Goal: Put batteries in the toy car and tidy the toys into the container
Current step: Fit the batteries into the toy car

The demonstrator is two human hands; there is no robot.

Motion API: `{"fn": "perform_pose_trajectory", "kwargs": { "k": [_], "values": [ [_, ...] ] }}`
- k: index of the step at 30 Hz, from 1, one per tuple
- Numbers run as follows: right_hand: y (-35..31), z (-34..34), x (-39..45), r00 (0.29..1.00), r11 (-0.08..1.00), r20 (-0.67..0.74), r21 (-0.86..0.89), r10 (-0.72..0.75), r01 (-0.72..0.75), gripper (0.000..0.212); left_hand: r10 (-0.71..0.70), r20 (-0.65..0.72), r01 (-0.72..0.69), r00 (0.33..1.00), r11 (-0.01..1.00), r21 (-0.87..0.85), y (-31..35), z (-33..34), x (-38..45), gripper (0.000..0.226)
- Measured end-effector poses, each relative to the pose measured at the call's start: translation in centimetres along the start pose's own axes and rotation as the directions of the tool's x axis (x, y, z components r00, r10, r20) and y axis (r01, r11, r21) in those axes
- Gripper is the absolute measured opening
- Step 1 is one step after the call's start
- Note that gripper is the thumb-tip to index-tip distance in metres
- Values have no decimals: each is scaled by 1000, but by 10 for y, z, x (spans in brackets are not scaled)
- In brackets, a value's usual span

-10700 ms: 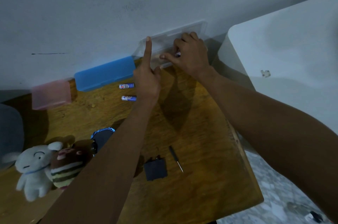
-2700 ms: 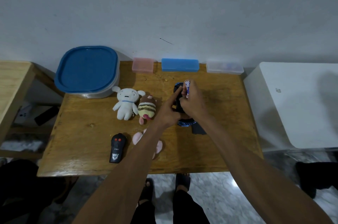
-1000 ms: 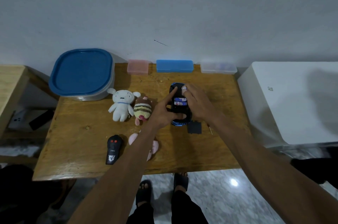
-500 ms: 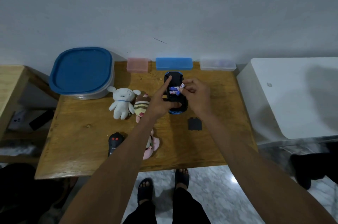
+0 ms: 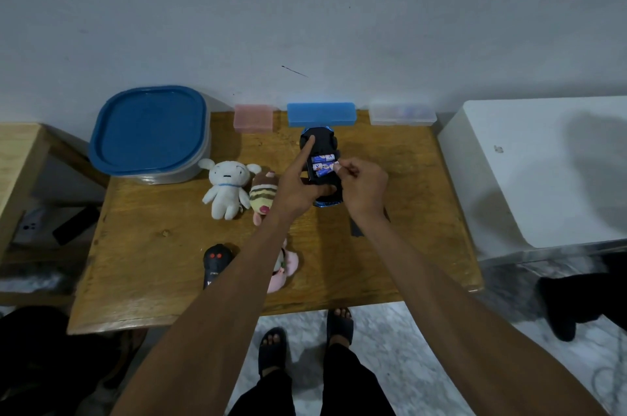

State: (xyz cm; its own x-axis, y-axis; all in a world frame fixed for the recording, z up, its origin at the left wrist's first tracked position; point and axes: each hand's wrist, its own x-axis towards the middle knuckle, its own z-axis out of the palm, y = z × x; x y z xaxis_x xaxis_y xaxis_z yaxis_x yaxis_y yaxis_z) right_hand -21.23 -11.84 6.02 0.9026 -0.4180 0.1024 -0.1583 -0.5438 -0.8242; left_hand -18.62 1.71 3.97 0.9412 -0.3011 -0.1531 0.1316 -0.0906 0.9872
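Note:
The blue-and-black toy car (image 5: 322,140) lies upside down at the back middle of the wooden table (image 5: 163,246). Its battery bay holds blue-white batteries (image 5: 322,157). My left hand (image 5: 298,184) grips the car's side, index finger stretched along its underside. My right hand (image 5: 363,188) pinches one battery (image 5: 325,171) at its end, tilted into the bay. The black battery cover (image 5: 355,229) lies on the table under my right wrist. The lidded blue container (image 5: 149,133) stands at the back left.
A white plush (image 5: 225,188), a striped plush (image 5: 263,198) and a pink plush (image 5: 286,266) lie left of the car. A black remote (image 5: 215,263) is near the front. Pink (image 5: 253,118), blue (image 5: 320,114) and clear (image 5: 402,114) boxes line the wall. A white appliance (image 5: 543,171) stands to the right.
The car has been drawn a little toward the wall. My right hand now holds a battery tilted into the bay instead of pressing on the batteries.

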Motion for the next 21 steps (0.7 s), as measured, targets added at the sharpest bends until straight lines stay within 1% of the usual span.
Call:
{"fn": "perform_pose_trajectory", "kwargs": {
  "k": [4, 8, 9, 12, 14, 16, 17, 19, 20, 21],
  "values": [
    [2, 0, -1, 1000, 999, 9, -49, 22, -21, 12, 11, -18, -11, 1000, 1000, -16, 0, 1, -2, 104],
    [1, -2, 2, 998, 999, 58, -42, 27, -24, 8, 25, -9, -25, 1000, 999, -32, 1, 1, -2, 104],
    [0, -3, 5, 996, 998, 76, -34, 54, -51, 7, 25, -7, -25, 1000, 999, -31, 1, 0, -2, 104],
    [-1, -7, 14, 971, 981, 138, -18, 194, -194, 1, 15, 5, -15, 1000, 999, -31, 3, 2, -3, 105],
    [-2, -9, 21, 952, 969, 183, -34, 246, -244, 7, 13, 8, -12, 1000, 999, -30, 3, 2, -3, 106],
    [-3, -12, 26, 937, 965, 229, -65, 262, -254, 13, 13, 13, -13, 1000, 1000, -24, 3, 2, -1, 105],
    [-2, -14, 28, 933, 965, 249, -48, 260, -256, 12, 11, 15, -10, 1000, 1000, -28, 3, 3, 1, 105],
    [0, -17, 28, 943, 960, 237, 97, 234, -263, 6, -11, 9, 11, 1000, 999, -51, 5, 4, 4, 106],
    [2, -19, 26, 955, 946, 188, 184, 231, -265, 6, -24, 4, 24, 1000, 998, -60, 7, 5, 5, 106],
    [6, -21, 24, 960, 930, 119, 244, 252, -274, 11, -34, -1, 34, 999, 998, -60, 9, 7, 7, 106]
  ]
}}
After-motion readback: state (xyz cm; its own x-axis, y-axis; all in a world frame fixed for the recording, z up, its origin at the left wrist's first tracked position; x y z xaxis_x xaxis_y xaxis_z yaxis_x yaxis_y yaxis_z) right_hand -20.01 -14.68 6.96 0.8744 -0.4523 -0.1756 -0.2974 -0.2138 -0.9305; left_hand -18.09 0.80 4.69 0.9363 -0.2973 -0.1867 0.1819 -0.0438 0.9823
